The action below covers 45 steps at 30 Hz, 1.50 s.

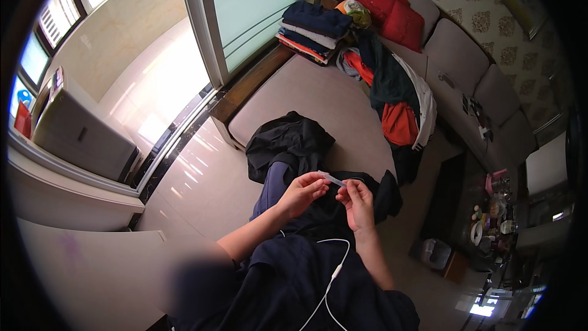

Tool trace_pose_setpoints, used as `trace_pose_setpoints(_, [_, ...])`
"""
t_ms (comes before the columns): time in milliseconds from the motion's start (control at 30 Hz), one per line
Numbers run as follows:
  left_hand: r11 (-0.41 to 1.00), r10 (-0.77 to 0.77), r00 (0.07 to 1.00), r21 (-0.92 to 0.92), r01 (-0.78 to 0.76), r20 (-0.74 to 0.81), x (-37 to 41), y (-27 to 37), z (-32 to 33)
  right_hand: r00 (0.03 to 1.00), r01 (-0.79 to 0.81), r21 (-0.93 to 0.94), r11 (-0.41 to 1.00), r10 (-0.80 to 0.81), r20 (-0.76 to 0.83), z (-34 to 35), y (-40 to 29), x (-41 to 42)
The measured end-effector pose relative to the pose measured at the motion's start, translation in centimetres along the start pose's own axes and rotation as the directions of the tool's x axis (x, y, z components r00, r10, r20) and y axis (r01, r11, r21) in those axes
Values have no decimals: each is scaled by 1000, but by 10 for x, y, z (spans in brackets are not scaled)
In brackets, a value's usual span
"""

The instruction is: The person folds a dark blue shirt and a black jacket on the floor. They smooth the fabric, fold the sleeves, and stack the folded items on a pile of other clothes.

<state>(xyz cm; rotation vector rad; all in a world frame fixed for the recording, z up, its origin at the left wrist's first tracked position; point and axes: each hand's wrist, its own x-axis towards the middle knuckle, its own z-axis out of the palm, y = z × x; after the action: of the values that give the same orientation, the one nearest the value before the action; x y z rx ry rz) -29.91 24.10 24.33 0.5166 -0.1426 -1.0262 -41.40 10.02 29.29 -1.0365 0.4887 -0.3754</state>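
Note:
Between my two hands is a small, narrow, whitish translucent strip (332, 179); its exact kind is too small to tell. My left hand (307, 191) pinches its left end between thumb and fingers. The right end is in the fingertips of my right hand (356, 200). Below the hands, dark cloth (319, 214) lies over my lap. Just beyond them, a crumpled black garment (289, 142) rests at the sofa's near edge, partly over the seat. A white earphone cable (337, 270) hangs down my dark shirt.
A folded clothes stack (314, 27) stands on the beige sofa seat (317, 96). Loose clothes (395, 82) drape along its right side, near red cushions (395, 14). At right is a dark table (459, 193) with several small items. A washing machine (87, 133) stands left, beyond a sliding-door track.

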Motion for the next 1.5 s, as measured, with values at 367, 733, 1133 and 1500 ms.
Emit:
trace_pose_setpoints(367, [996,82,997,39,-82,4,2,-1,-2,999,-32,-43,999,33,36,3,4,-2])
trace_pose_setpoints(733, [817,182,979,540,-203,93,-2,46,44,989,44,-59,997,-35,146,50,11,17])
trace_pose_setpoints(1133, [363,803,593,736,-572,64,-41,145,52,960,60,-160,985,-14,280,50,11,6])
trace_pose_setpoints(1500, [397,-228,955,913,-87,191,34,-45,74,934,331,-51,942,-319,162,-55,-31,-12])
